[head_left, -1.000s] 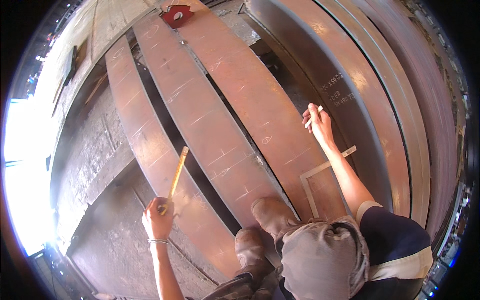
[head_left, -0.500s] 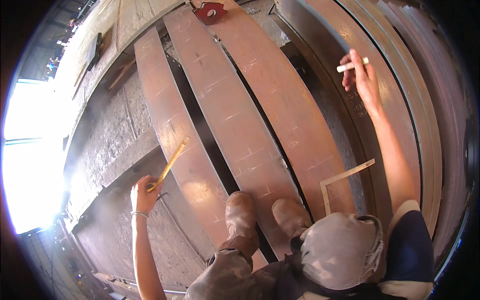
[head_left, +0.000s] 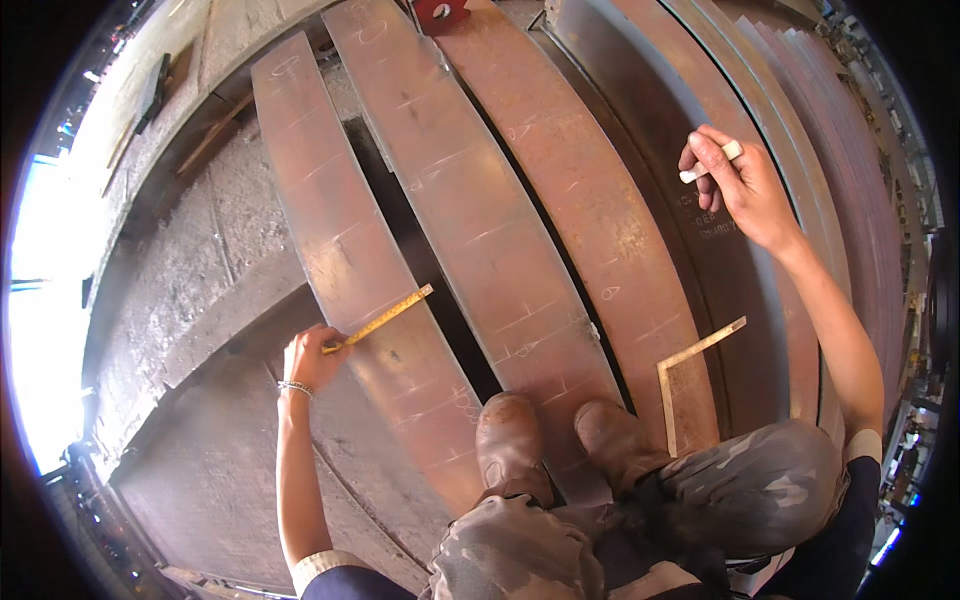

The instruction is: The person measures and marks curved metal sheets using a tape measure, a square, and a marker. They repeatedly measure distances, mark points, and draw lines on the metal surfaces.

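My left hand (head_left: 312, 358) is closed on the end of a yellow measuring tape strip (head_left: 390, 316). The strip reaches across the left steel plate (head_left: 335, 210), its tip near that plate's right edge; whether it touches the surface I cannot tell. Up on the right, my right hand (head_left: 750, 195) pinches a white chalk stick (head_left: 733, 150) between thumb and fingers, above the dark steel beside the plates. Thin white marks run along the left plate, the middle plate (head_left: 470, 190) and the right plate (head_left: 590, 190). An L-shaped square (head_left: 668, 385) lies at the right plate's near end.
My brown boots (head_left: 510, 440) stand on the near part of the plates, with dark gaps between these. A red block with a hole (head_left: 452, 16) sits at the far end. Stacked curved steel sheets (head_left: 820, 130) rise on the right. Rough grey metal (head_left: 190, 240) lies to the left.
The tape strip has swung from a steep slant to a flatter one across the left plate. My right hand has turned, still holding the chalk. The whole view has shifted slightly.
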Demonstrator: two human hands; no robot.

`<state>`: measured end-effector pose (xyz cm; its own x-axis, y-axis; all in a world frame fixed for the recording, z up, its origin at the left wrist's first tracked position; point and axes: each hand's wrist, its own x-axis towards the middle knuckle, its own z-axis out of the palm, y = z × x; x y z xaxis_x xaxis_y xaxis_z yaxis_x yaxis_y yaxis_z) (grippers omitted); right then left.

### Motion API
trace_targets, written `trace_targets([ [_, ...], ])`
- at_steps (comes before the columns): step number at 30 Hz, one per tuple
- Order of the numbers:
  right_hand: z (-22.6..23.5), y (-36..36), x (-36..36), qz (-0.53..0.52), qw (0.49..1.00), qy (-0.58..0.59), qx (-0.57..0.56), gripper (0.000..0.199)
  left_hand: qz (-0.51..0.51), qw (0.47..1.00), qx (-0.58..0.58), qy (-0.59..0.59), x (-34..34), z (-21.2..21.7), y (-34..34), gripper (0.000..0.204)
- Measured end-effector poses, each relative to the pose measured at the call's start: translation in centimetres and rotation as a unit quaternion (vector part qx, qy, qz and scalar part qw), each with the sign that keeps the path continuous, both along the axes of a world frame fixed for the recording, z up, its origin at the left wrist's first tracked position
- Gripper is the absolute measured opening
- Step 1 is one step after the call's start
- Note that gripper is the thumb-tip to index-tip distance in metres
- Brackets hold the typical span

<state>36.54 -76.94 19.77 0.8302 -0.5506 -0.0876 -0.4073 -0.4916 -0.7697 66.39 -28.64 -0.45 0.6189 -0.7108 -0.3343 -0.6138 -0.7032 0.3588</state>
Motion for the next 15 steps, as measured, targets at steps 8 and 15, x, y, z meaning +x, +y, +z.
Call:
trace_targets([
  [8,0.4,2.7,3.8,0.083,0.993,0.075,-0.028,0.045,-0.026,1.000,-0.008,-0.005,2.0,-0.4,1.2,0.021],
  [15,-0.6,5.2,7.3,0.155,0.984,0.091,-0.021,0.042,-0.016,1.000,-0.020,-0.004,1.9,-0.5,1.1,0.022],
])
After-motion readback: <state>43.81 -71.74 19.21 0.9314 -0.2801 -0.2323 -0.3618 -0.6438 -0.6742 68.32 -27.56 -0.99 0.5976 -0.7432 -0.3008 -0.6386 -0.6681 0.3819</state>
